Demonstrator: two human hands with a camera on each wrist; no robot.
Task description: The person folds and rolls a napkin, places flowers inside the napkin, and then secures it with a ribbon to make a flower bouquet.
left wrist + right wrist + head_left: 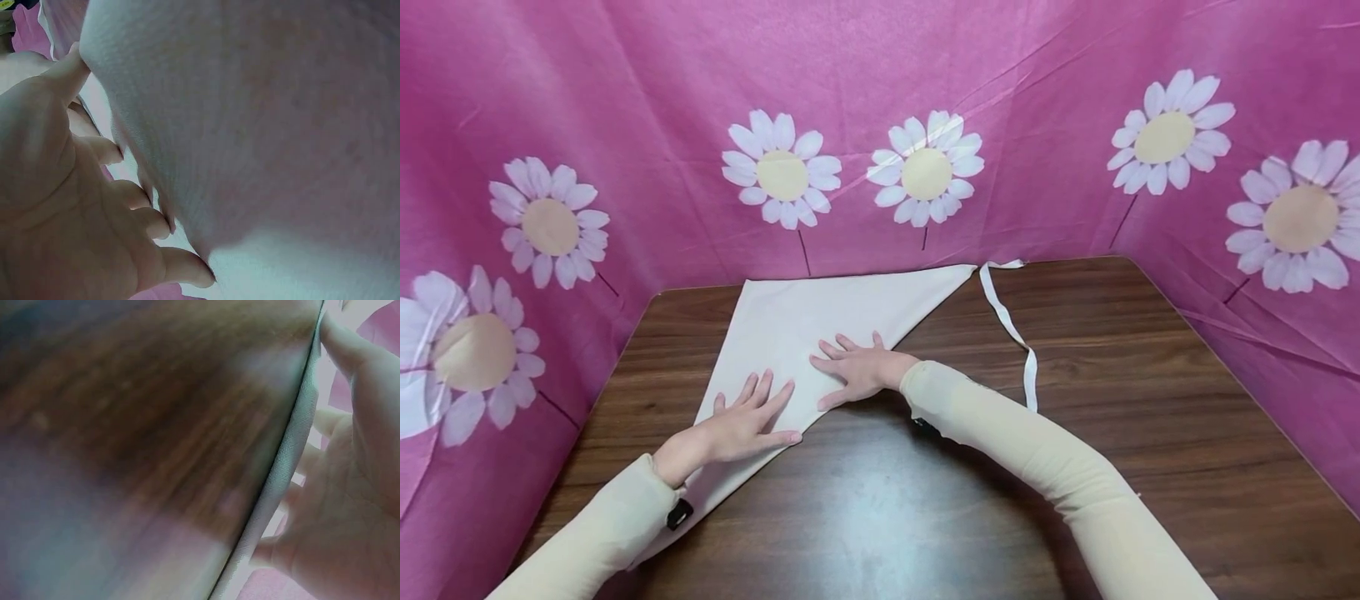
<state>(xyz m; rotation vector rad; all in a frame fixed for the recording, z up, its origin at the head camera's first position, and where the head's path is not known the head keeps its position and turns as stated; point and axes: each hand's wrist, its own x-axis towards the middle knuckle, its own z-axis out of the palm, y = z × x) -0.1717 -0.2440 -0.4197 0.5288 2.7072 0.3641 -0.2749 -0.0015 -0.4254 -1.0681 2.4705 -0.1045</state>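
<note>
A white cloth (790, 321), folded so that one long edge runs diagonally, lies flat on the left part of the table. My left hand (737, 429) rests on its lower part with fingers spread, the thumb at the diagonal edge. Farther up that edge, my right hand (861, 371) presses on the cloth, its fingers spread toward the left. In the left wrist view the fingertips of the left hand (94, 200) touch the cloth (250, 137). The right wrist view shows the right hand (344, 487) beside the folded edge (290, 447).
A white strap (1000, 308) trails from the cloth's far right corner over the brown wooden table (1120, 400). Behind and at both sides hangs a pink curtain (850, 67) printed with daisies. Both forearms wear pale sleeves (1015, 442).
</note>
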